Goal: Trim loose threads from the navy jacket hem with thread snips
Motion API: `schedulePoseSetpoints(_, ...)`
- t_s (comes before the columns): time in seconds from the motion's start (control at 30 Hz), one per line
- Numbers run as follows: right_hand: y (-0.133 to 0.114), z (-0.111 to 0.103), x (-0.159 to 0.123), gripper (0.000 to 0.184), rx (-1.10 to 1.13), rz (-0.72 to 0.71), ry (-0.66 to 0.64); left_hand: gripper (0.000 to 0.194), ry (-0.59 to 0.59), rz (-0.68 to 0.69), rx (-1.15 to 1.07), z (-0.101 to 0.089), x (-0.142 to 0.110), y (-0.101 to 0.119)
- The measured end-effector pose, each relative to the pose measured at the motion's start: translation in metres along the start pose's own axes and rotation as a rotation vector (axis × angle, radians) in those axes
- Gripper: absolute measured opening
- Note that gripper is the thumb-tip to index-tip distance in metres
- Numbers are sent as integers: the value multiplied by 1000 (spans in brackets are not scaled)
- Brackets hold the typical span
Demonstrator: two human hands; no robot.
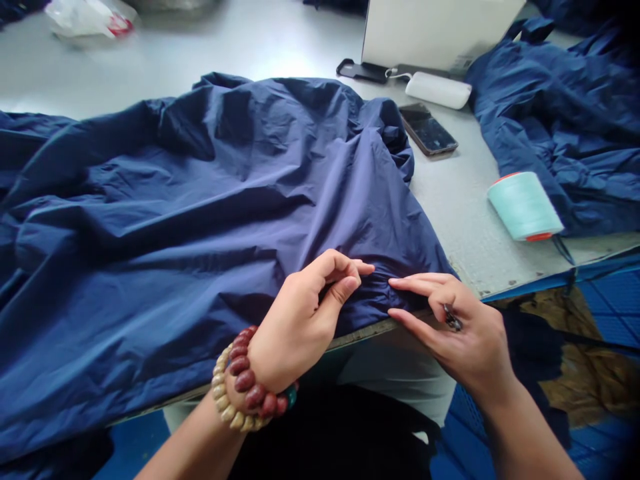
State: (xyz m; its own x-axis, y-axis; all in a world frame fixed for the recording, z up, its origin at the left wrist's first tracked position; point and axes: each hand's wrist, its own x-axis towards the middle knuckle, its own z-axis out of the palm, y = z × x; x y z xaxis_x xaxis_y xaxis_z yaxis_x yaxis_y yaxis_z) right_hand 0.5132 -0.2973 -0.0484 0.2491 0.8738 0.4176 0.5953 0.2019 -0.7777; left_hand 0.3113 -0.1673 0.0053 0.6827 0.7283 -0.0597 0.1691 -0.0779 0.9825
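Observation:
A large navy blue garment [215, 220] lies in loose folds over the table and hangs past its front edge. My left hand [305, 313], with beaded bracelets at the wrist, is closed in a pinch just above the gathered edge of the cloth. Whatever is between its thumb and forefinger is too small to make out. On the other side of the gathers is my right hand [460, 327], its forefinger and thumb stretched apart at the fabric. Its curled fingers hold a small dark metal object [453, 318], mostly hidden in the hand.
A mint green thread cone [526, 205] lies on its side at the right. Behind it are a phone [429, 130], a white power bank [439, 90] and a pale upright panel [440, 33]. More navy cloth [565, 127] is heaped at far right; a plastic bag [90, 17] sits at back left.

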Motion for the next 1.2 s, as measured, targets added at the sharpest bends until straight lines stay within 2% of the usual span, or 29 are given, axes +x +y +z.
schedulePoseSetpoints(0.23,0,3,0,47,91,7,86,18,17,34,-123,-2,-2,-1)
schedulePoseSetpoints(0.4,-14,3,-15,44,88,-32,340,15,163,227,-39,-8,-9,1)
schedulePoseSetpoints(0.43,-19,2,-19,45,95,-23,362,13,187,260,-35,-7,-13,2)
schedulePoseSetpoints(0.5,-31,0,-28,46,144,25,328,9,195,293,-75,-2,-25,7)
schedulePoseSetpoints(0.63,-56,-3,-45,45,305,129,123,9,98,215,-221,27,-54,14)
schedulePoseSetpoints(0.73,-67,-3,-53,46,364,178,87,14,45,99,-341,54,-64,11)
schedulePoseSetpoints(0.93,-57,-9,-69,49,225,207,260,25,-44,-174,-623,94,-48,-14)
schedulePoseSetpoints(1.03,-45,-21,-84,49,164,305,316,29,-101,-236,-629,111,-39,-23)
schedulePoseSetpoints(1.2,-30,-44,-114,47,60,451,381,36,-190,-283,-551,143,-28,-27)
